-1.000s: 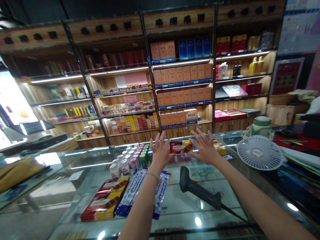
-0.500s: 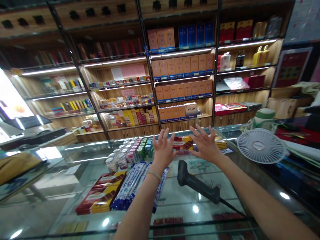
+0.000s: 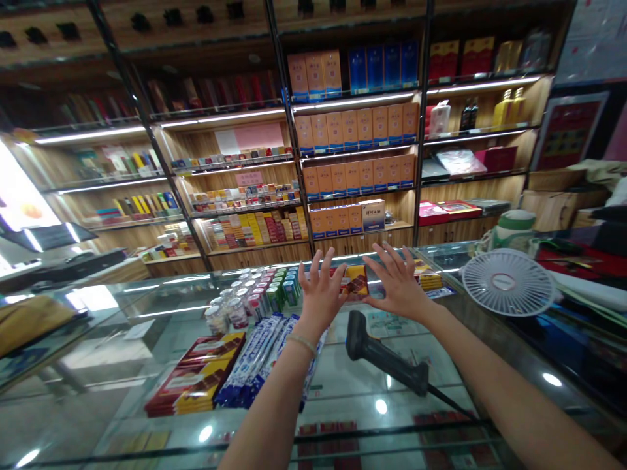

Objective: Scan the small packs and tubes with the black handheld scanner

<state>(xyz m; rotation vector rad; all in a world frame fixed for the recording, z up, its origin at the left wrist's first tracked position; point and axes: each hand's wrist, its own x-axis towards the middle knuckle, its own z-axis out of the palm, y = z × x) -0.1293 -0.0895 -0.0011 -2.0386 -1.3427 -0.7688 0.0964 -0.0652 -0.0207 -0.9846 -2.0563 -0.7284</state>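
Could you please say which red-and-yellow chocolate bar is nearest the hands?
The chocolate bar between the left hand and the right hand; the stacked bars lie apart, left of the blue packets.

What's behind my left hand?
A red and yellow packet shows partly there, its right side visible beyond your left hand. The hand covers its left end, so that, and anything else behind it, can't be seen.

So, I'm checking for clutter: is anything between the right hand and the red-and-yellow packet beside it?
Nothing visible stands between the right hand and the packet. The left hand partly hides the packet's left end; the dark scanner lies nearer the camera.
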